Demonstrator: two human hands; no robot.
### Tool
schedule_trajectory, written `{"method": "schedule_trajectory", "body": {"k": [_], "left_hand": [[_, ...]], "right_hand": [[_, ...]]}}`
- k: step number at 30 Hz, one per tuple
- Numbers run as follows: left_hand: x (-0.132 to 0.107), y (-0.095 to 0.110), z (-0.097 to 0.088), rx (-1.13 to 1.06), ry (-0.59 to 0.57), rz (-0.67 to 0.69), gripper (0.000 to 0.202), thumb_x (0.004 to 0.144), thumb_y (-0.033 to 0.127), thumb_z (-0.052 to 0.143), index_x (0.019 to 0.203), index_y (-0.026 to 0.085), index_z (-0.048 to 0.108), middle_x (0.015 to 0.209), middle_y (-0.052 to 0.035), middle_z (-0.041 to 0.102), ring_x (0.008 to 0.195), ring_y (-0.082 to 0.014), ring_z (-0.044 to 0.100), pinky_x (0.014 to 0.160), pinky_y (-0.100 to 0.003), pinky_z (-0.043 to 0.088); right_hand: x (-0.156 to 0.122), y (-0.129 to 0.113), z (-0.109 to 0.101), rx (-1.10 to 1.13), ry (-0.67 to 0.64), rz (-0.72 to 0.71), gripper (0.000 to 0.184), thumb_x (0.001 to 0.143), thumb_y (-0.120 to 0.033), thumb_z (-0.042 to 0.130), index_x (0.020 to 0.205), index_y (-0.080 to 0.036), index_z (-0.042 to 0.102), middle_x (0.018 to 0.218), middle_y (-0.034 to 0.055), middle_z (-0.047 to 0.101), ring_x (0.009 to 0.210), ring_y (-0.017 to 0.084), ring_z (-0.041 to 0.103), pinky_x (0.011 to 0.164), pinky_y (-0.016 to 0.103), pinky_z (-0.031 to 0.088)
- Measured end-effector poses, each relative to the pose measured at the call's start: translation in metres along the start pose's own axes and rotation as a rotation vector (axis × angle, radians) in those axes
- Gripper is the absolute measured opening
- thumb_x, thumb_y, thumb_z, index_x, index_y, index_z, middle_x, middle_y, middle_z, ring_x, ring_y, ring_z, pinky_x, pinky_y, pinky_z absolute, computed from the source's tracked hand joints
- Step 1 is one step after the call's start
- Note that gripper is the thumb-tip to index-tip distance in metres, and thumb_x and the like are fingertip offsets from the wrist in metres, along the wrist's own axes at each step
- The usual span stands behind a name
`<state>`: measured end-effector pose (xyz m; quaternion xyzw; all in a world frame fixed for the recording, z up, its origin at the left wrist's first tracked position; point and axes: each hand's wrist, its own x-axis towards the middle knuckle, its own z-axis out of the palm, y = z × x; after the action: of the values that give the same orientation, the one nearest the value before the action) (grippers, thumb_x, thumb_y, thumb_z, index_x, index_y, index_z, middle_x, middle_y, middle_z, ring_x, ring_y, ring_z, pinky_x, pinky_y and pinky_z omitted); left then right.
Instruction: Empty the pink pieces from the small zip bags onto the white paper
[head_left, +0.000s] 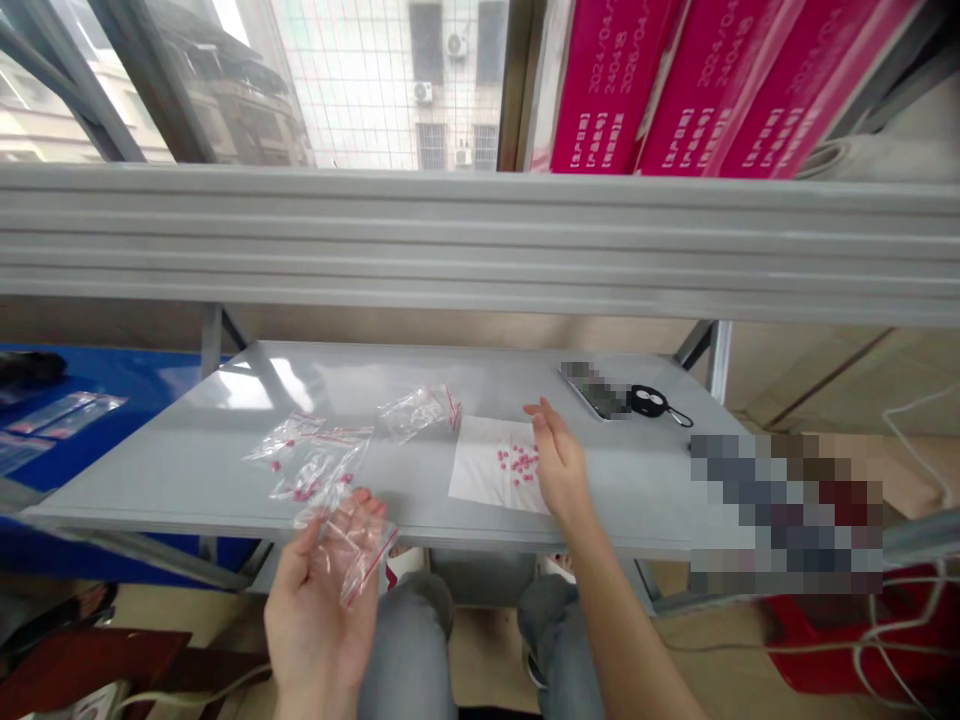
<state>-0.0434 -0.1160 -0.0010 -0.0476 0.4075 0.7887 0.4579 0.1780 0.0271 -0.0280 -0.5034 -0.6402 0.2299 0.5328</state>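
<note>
My left hand [319, 590] is palm up in front of the shelf edge, fingers a little curled. A clear zip bag [354, 555] with a red seal line lies in it. My right hand [559, 455] rests at the right side of a white paper sheet [474, 470], fingers stretched out, nothing visible in them. Small round pink pieces [523, 462] lie loose on the sheet beside that hand; part of the group is hidden by it. Past my left fingertips lie more zip bags [330, 460], some with pink pieces in or by them. Another zip bag [416, 412] sits left of the sheet.
A phone [589, 388] and a black key fob [649, 401] lie at the back right of the grey shelf [420, 500]. Above, a ridged metal beam [450, 245] crosses the view, with pink boxes [615, 90] behind it. A blue surface [150, 385] is at the left.
</note>
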Motion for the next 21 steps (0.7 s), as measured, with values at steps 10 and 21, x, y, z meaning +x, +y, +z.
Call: {"method": "schedule_trajectory", "body": {"k": [10,21], "left_hand": [[0.080,-0.009,0.095,0.315,-0.285,0.431,0.037,0.068,0.013,0.069,0.101,0.023,0.055,0.070,0.0070,0.057,0.055,-0.0086,0.054,0.055,-0.020,0.043],[0.112,-0.035,0.070,1.277,-0.364,0.817,0.037,0.086,0.033,0.057,0.119,0.018,0.064,0.113,-0.0133,0.073,0.090,-0.0277,0.070,0.082,-0.041,0.054]], "right_hand": [[0.001,0.039,-0.049,0.321,0.217,0.235,0.037,0.093,-0.050,0.054,0.099,-0.018,0.071,0.082,0.0050,0.068,0.080,0.022,0.061,0.077,0.034,0.045],[-0.003,0.040,-0.062,0.345,0.207,0.285,0.029,0.091,-0.046,0.058,0.094,-0.020,0.072,0.069,-0.0011,0.061,0.068,0.017,0.050,0.067,0.030,0.037]]}}
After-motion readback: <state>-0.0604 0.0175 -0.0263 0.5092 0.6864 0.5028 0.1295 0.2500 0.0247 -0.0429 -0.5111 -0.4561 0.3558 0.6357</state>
